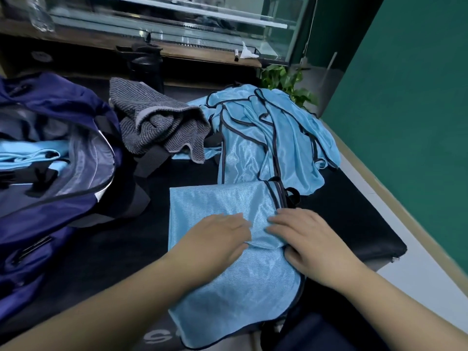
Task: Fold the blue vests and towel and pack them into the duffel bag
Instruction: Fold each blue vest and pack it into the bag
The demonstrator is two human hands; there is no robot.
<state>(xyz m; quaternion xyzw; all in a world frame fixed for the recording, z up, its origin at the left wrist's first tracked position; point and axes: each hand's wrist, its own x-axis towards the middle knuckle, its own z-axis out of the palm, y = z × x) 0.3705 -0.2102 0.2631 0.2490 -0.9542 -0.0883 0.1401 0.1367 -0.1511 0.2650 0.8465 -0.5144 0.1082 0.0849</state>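
Observation:
A light blue vest with dark trim lies flat in front of me on the black mat, partly folded. My left hand rests flat on its middle. My right hand lies on its right edge, fingers over the fabric and thumb under a fold. A heap of more blue vests lies behind it. A grey striped towel sits crumpled at the back centre. The navy duffel bag stands open at left with blue fabric inside.
The black mat ends at the right, beside a pale ledge and a green wall. A dark bottle stands behind the towel. A green plant and a glass case are at the back.

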